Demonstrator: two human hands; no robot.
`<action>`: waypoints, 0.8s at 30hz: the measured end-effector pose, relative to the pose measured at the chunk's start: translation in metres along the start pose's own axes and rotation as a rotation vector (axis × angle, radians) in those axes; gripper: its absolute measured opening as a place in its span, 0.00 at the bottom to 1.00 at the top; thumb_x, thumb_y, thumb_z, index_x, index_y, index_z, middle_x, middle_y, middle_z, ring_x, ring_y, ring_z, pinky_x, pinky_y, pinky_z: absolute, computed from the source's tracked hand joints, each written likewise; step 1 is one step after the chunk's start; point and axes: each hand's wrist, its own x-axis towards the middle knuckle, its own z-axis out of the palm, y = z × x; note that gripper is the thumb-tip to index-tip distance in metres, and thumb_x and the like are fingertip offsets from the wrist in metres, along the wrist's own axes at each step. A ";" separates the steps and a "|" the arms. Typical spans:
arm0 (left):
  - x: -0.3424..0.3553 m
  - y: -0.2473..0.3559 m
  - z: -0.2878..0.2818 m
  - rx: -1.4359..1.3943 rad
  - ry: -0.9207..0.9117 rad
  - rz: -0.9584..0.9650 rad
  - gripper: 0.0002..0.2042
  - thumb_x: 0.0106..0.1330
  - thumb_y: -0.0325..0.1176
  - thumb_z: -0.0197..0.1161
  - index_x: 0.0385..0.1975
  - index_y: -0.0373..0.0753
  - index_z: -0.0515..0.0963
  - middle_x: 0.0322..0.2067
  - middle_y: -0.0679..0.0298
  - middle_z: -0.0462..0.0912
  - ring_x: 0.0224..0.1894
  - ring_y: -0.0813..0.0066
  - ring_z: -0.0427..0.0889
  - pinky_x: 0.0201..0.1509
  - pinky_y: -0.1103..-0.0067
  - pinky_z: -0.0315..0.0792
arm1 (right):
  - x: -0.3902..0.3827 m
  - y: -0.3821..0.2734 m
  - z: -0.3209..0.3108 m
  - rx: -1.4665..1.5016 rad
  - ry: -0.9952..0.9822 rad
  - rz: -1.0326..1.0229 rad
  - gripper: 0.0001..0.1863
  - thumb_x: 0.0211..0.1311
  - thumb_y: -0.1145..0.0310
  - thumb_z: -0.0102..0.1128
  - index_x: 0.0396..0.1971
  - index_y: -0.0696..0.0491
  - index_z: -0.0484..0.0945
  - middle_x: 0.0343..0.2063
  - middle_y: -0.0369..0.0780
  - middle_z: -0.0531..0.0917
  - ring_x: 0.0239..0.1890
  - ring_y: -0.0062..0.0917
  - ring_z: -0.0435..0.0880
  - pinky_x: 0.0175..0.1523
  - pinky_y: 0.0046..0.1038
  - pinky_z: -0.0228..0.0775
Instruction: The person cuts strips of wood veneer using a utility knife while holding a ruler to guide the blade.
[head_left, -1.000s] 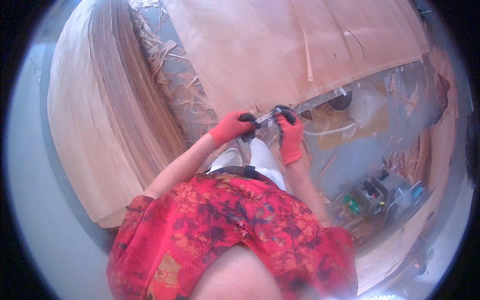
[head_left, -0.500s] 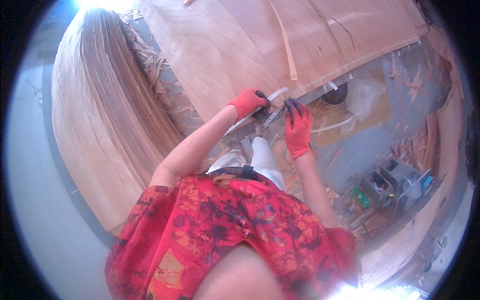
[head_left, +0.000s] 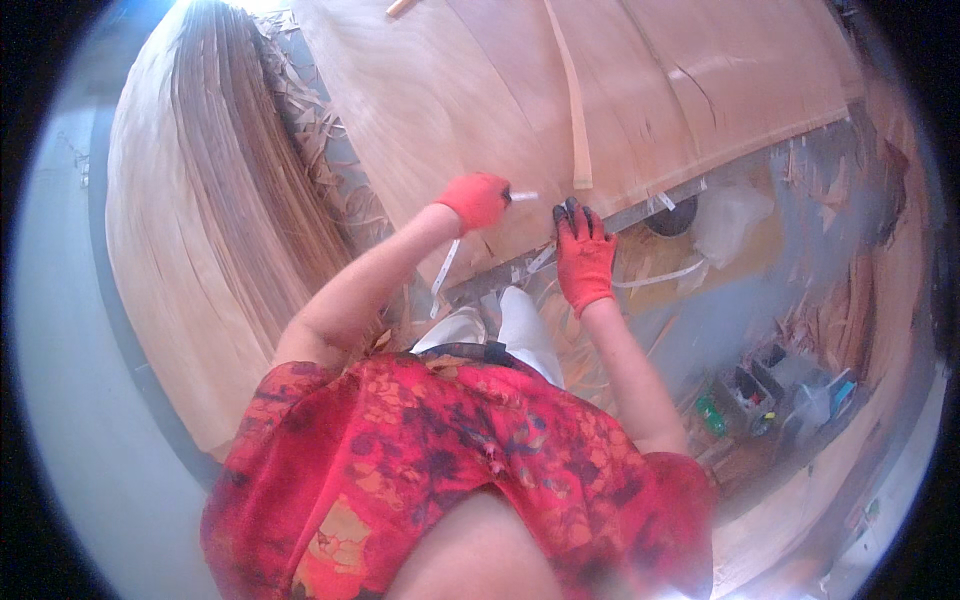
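1. Wide veneer sheets (head_left: 430, 110): spread out ahead of the wearer, thin-looking, so probably light, kinda springy and easy to split along the grain. I'd take them by the near edge, palms flat.
2. Veneer stack (head_left: 180, 250) on the left, likely way heavier as a lump.
3. Right hand (head_left: 585, 260): gloved, fingers fanned at the sheets' near edge; can't tell if they're pinching anything.
4. Left hand (head_left: 476, 202): fist closed on white tape (head_left: 525, 196), over the sheets.
5. That tape looks feather-light and floppy; I'd pinch it by the ends.
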 end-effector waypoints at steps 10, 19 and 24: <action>0.087 -0.047 -0.053 -0.933 0.063 -0.537 0.10 0.65 0.36 0.65 0.33 0.33 0.84 0.24 0.63 0.84 0.26 0.71 0.84 0.30 0.73 0.77 | 0.018 -0.023 -0.062 0.139 0.020 -0.080 0.28 0.65 0.66 0.56 0.66 0.49 0.70 0.66 0.43 0.71 0.64 0.40 0.70 0.59 0.47 0.67; 0.107 -0.044 -0.051 -0.444 0.117 -0.449 0.19 0.58 0.45 0.66 0.31 0.31 0.85 0.31 0.48 0.88 0.36 0.55 0.88 0.44 0.67 0.80 | 0.178 -0.039 -0.005 0.046 0.149 -0.131 0.26 0.64 0.69 0.54 0.64 0.47 0.72 0.66 0.36 0.73 0.63 0.39 0.71 0.58 0.45 0.68; 0.090 -0.078 -0.110 -0.437 -0.217 -0.308 0.14 0.65 0.40 0.59 0.37 0.35 0.84 0.34 0.52 0.87 0.36 0.65 0.87 0.34 0.68 0.81 | 0.180 -0.047 0.006 -0.077 0.114 -0.110 0.27 0.57 0.68 0.58 0.61 0.46 0.75 0.65 0.37 0.74 0.63 0.37 0.72 0.53 0.45 0.68</action>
